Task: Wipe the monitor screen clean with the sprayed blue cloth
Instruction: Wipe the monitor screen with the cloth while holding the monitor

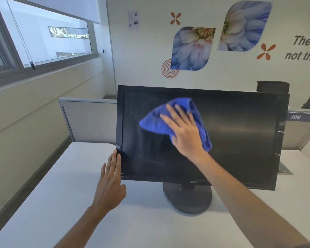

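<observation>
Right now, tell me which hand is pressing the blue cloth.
The right hand, flat on the blue cloth against the monitor screen. The left hand only touches the monitor's left edge.

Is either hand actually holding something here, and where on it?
Neither grips. The right hand presses flat on the blue cloth at its middle; the left hand touches the monitor at its left edge.

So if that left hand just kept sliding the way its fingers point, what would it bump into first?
Nothing new, as far as I can tell: the left hand lies with straight fingers along the left edge of the monitor, pointing up and away. It would likely skim along that bezel, then meet the grey partition panel behind, though depth is unclear.
</observation>
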`<state>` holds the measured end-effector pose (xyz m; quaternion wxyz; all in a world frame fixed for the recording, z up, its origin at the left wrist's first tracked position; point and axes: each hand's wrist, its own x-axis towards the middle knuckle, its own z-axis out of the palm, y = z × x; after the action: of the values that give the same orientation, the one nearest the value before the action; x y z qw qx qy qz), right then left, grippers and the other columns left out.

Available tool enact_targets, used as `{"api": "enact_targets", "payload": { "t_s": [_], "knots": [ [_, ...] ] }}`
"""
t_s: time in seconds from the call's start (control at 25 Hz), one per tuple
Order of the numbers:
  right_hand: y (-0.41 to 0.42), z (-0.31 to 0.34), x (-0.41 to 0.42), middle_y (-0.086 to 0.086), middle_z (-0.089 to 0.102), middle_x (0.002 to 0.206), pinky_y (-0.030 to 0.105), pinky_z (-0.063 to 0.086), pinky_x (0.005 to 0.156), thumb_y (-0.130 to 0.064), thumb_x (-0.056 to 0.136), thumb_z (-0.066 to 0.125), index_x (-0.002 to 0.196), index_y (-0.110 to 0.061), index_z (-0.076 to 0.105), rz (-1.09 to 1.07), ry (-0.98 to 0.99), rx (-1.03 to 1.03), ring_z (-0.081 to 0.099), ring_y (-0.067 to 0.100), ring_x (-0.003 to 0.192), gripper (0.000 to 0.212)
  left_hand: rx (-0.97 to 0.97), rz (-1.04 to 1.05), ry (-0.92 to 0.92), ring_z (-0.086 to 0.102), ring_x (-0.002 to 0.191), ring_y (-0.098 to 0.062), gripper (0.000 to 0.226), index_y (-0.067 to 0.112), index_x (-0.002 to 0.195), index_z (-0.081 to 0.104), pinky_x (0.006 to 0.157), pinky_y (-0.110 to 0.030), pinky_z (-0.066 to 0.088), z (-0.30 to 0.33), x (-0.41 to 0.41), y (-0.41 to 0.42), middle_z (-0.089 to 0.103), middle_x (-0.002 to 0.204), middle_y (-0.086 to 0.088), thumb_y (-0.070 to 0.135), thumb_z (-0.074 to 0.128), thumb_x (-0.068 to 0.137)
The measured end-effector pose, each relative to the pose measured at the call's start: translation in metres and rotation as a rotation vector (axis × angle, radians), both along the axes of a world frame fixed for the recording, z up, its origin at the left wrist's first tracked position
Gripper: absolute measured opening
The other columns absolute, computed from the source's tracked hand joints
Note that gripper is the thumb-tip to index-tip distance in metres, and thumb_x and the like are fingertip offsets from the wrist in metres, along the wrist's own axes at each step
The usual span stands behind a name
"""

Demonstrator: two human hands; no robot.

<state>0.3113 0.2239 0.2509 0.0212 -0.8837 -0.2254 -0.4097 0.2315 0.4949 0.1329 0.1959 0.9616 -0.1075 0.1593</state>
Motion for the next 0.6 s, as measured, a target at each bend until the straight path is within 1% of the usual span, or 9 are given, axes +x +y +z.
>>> {"api": "enact_targets", "payload": {
  "t_s": [0.08, 0.16, 0.24, 0.36, 0.44, 0.52, 0.6],
  "knots": [
    [-0.001, 0.035, 0.02, 0.001, 0.029, 0.16, 0.053, 0.013, 0.12, -0.022, 0.086, 0.046, 0.147, -0.026, 0.041, -0.088, 0.031, -0.022, 0.02, 0.028, 0.149, 0.062, 0.015, 0.01, -0.001, -0.014, 0.148, -0.02, 0.099, 0.014, 0.148, -0.016, 0.122, -0.042, 0.005, 0.005, 0.006, -0.003, -0.016, 0.16, -0.004, 0.007, 0.051, 0.076],
    [0.007, 0.034, 0.029, 0.0, 0.022, 0.162, 0.059, 0.011, 0.117, -0.035, 0.091, 0.048, 0.15, -0.031, 0.034, -0.122, 0.104, -0.106, 0.013, 0.028, 0.15, 0.061, 0.017, 0.012, -0.006, -0.013, 0.148, -0.021, 0.099, 0.014, 0.146, -0.019, 0.122, -0.042, 0.005, 0.006, 0.009, -0.004, -0.016, 0.16, -0.006, 0.008, 0.051, 0.076],
    [0.015, 0.006, 0.023, -0.002, 0.017, 0.164, 0.062, 0.011, 0.115, -0.041, 0.09, 0.046, 0.15, -0.034, 0.032, -0.1, 0.129, -0.148, 0.011, 0.028, 0.151, 0.062, 0.008, 0.005, -0.004, -0.012, 0.148, -0.021, 0.101, 0.014, 0.146, -0.019, 0.121, -0.042, 0.006, 0.003, 0.01, -0.004, -0.016, 0.16, -0.005, 0.006, 0.052, 0.074],
    [0.026, -0.058, 0.001, -0.005, 0.01, 0.165, 0.061, 0.014, 0.113, -0.039, 0.089, 0.043, 0.151, -0.036, 0.027, 0.023, 0.195, -0.215, 0.014, 0.027, 0.15, 0.064, -0.033, 0.001, 0.003, -0.009, 0.148, -0.019, 0.103, 0.014, 0.148, -0.013, 0.121, -0.041, 0.006, -0.002, 0.011, -0.004, -0.015, 0.16, -0.004, 0.0, 0.054, 0.072],
    [0.039, -0.103, -0.018, -0.005, 0.003, 0.165, 0.06, 0.014, 0.113, -0.038, 0.085, 0.048, 0.151, -0.037, 0.025, 0.096, 0.269, -0.296, 0.019, 0.029, 0.147, 0.07, -0.091, -0.01, 0.008, -0.009, 0.148, -0.017, 0.103, 0.015, 0.149, -0.011, 0.12, -0.038, 0.004, -0.004, 0.012, -0.006, -0.014, 0.16, -0.002, -0.004, 0.054, 0.072],
    [0.057, -0.14, -0.037, -0.004, 0.004, 0.165, 0.058, 0.009, 0.117, -0.036, 0.085, 0.055, 0.15, -0.036, 0.026, 0.135, 0.338, -0.363, 0.02, 0.029, 0.146, 0.071, -0.107, -0.009, 0.022, -0.009, 0.148, -0.015, 0.1, 0.017, 0.147, -0.015, 0.12, -0.036, 0.001, -0.004, 0.014, -0.007, -0.016, 0.159, 0.001, -0.004, 0.051, 0.075],
    [0.07, -0.157, -0.046, -0.005, 0.008, 0.164, 0.054, -0.001, 0.119, -0.035, 0.085, 0.06, 0.148, -0.035, 0.029, 0.121, 0.368, -0.343, 0.017, 0.028, 0.147, 0.07, -0.091, 0.003, 0.03, -0.008, 0.148, -0.016, 0.096, 0.019, 0.146, -0.017, 0.119, -0.034, -0.001, -0.004, 0.014, -0.006, -0.016, 0.159, 0.001, -0.002, 0.049, 0.079]
  ]
}}
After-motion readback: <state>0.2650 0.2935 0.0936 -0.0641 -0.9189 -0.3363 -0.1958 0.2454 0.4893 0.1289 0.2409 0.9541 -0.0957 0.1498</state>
